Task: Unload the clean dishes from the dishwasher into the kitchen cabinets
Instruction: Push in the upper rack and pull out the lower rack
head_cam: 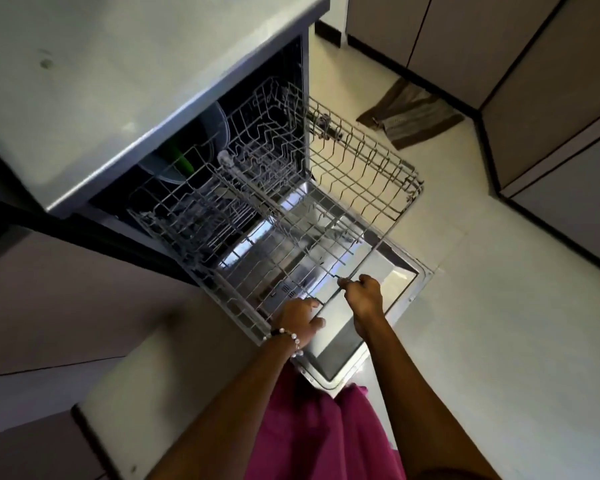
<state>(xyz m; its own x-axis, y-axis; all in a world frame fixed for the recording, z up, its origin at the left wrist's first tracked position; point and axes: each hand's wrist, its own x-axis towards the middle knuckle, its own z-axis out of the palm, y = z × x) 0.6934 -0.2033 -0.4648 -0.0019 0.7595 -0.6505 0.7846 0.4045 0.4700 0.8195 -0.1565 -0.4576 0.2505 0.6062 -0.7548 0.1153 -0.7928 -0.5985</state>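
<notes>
Both hands grip the front rail of the wire upper rack (326, 188): left hand (297, 318) at 6 o'clock, right hand (362, 296) just beside it. Round dishes (201, 147) stand inside the dishwasher (293, 74) at 10 o'clock.

No text, label, brand, number or sign can be read anywhere: the dishwasher door (343, 341), the wire rack (257, 216), the countertop (118, 81) and the cabinet fronts (551, 64) all show plain, unmarked surfaces
</notes>
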